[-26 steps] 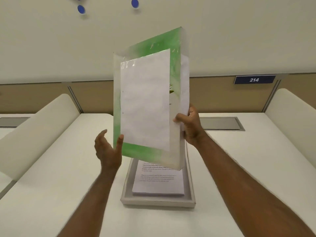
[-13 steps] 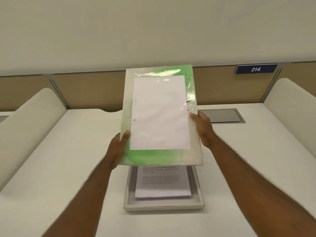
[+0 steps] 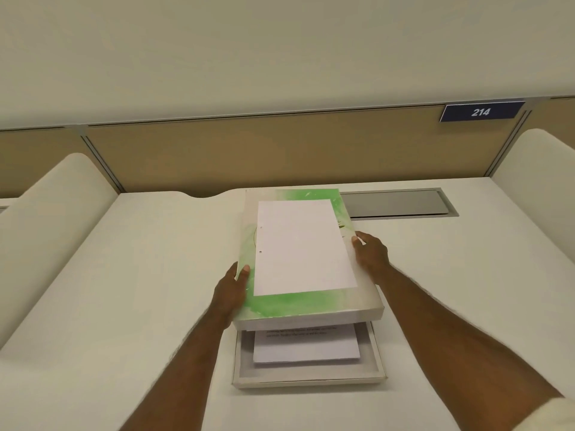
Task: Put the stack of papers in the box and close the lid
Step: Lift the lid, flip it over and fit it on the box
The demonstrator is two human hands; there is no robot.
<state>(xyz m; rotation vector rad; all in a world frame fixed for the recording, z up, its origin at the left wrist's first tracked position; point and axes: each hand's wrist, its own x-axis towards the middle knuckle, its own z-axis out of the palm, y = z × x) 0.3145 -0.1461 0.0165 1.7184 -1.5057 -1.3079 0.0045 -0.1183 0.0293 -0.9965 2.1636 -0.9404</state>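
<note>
lid: shallow green-and-white cardboard lid with a white sheet on its top face (image 3: 303,253), held in mid frame above the base, far end low, near end raised; apparently tilted so the far edge can be seated first.
left hand: left hand (image 3: 231,289) is clamped on the lid's left long edge, thumb on top, fingers underneath and hidden.
right hand: right hand (image 3: 371,255) is closed on the right long edge further up; the offset two-sided hold probably keeps the wide lid square.
base: shallow grey cardboard box base (image 3: 308,381) is lying flat on the white desk (image 3: 140,290), lower centre of frame, its far part covered by the lid.
papers: stack of white printed papers (image 3: 306,346) is already laid inside the base, near end visible under the raised lid edge, clear of the walls.
status: papers judged placed; lid not yet seated.
next: lid to be lowered and aligned with the base rim.
risk: a lid wall could catch on the rim if skewed.
</note>
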